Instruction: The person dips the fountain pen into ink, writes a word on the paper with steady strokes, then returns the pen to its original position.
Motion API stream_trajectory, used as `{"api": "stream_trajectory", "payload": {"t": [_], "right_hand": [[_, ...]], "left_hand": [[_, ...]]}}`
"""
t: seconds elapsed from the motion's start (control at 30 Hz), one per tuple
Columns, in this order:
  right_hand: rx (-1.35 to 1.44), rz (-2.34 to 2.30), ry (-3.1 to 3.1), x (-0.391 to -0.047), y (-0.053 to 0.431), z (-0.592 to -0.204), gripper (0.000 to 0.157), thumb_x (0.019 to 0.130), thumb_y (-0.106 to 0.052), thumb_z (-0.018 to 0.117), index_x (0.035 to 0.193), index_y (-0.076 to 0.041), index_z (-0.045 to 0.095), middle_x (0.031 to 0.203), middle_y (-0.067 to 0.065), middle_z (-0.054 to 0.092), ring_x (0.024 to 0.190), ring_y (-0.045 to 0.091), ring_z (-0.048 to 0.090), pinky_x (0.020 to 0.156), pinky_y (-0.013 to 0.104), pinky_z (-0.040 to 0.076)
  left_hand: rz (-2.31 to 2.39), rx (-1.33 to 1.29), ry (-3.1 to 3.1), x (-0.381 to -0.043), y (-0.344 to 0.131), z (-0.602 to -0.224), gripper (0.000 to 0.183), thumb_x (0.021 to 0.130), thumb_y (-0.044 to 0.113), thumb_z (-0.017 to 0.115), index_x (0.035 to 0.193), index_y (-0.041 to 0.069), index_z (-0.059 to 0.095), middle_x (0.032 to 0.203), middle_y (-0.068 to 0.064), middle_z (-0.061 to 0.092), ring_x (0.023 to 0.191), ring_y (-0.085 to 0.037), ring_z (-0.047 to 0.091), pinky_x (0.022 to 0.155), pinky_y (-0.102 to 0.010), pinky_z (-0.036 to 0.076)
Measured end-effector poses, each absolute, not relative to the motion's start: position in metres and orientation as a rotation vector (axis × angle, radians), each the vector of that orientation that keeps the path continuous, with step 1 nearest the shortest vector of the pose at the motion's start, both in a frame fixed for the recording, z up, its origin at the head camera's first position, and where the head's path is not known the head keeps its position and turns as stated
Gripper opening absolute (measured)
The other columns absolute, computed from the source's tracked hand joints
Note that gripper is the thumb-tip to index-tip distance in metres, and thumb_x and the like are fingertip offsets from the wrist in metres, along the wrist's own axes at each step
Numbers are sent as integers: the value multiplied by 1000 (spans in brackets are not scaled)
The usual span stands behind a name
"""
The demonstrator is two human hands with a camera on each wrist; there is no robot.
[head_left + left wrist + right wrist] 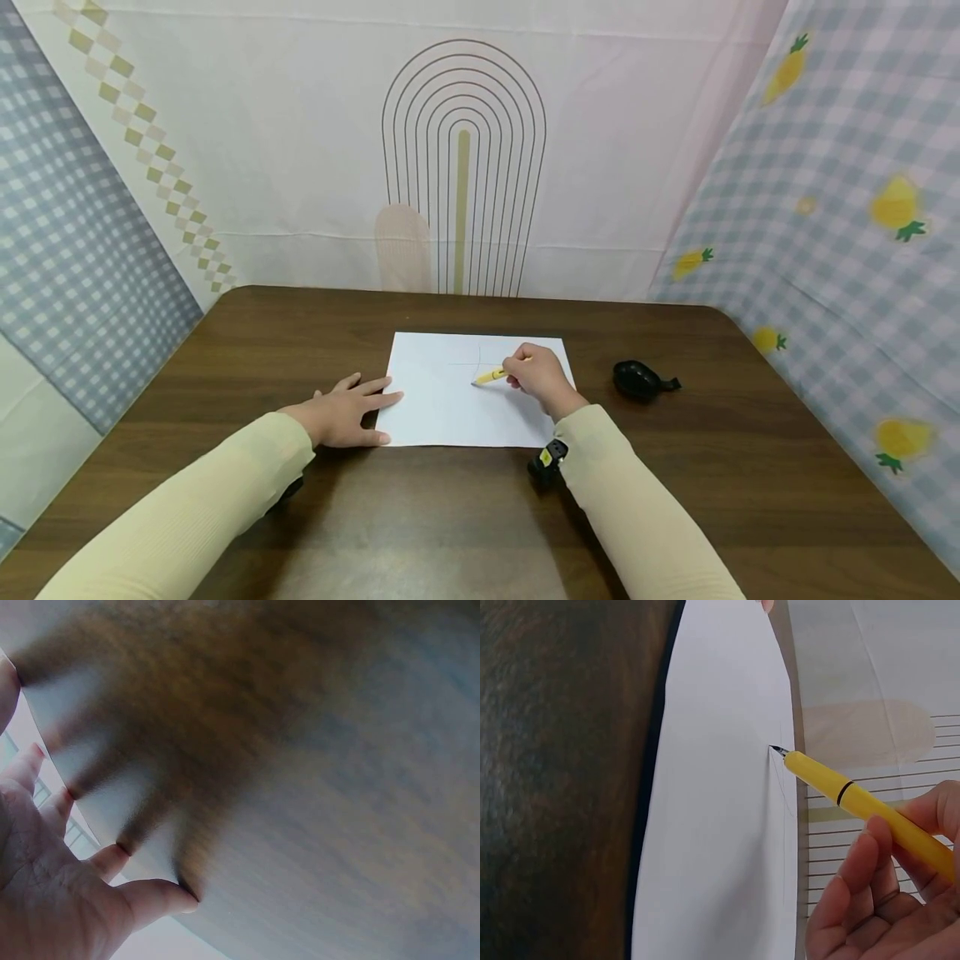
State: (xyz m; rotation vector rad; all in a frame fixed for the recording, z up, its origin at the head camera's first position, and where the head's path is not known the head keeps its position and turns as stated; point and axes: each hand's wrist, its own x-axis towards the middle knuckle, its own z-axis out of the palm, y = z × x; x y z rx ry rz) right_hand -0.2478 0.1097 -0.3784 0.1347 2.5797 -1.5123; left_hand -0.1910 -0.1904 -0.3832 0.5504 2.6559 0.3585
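A white sheet of paper [435, 417] lies flat on the brown table, with a thin horizontal line crossed by a longer, curving stroke near its upper middle. My right hand [542, 377] pinches a yellow fountain pen [491, 376] between thumb and fingers. In the right wrist view the dark nib of the pen [840, 791] meets the paper [712, 787] at the end of the stroke. Fingers spread, my left hand [347, 414] rests on the table and touches the paper's left edge. The left wrist view shows that hand [60, 877] with its fingertips down on the surface.
To the right of the paper lies a small shiny black object [641, 381] with a narrow flared end. The wooden table [420, 525] reaches back to a patterned white cloth [300, 142]. Checked cloth with yellow fruit prints [847, 275] hangs at the right side.
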Motion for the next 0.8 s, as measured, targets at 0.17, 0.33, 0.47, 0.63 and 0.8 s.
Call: {"api": "stream_trajectory", "payload": {"t": [0.17,0.33,0.47,0.63,0.8], "right_hand": [[125,-1520,2582,-246,109,-378,13,89,-12,59,77,-6,57,71,6,62,63,14,52,54,21,41],[117,-1519,2582,-245,108,-379,13,89,-11,59,76,-6,57,71,6,62,64,14,53,54,21,42],[119,-1504,2585,-244,108,-379,15,89,-12,59,75,-7,56,70,6,62,64,14,53,55,21,42],[121,-1485,2585,-243,106,-378,15,89,-12,60,75,-7,56,70,5,62,64,14,54,55,21,42],[103,-1480,2588,-241,105,-377,16,89,-12,60,74,-7,56,70,6,62,64,14,53,55,21,42]], "left_hand": [[368,550,2654,-191,-190,-383,74,89,52,63,152,24,34,161,-5,17,143,-49,7,95,-82,11],[374,555,2657,-191,-190,-383,74,89,52,63,152,24,35,161,-5,17,143,-49,7,95,-82,10],[373,559,2657,-191,-191,-383,74,89,51,63,152,24,35,161,-6,18,143,-49,7,95,-82,10],[374,561,2655,-190,-191,-383,73,89,51,63,152,23,35,161,-6,17,143,-49,7,95,-82,10],[375,562,2655,-190,-191,-383,74,90,51,63,152,23,35,161,-6,17,143,-50,7,95,-82,10]]}}
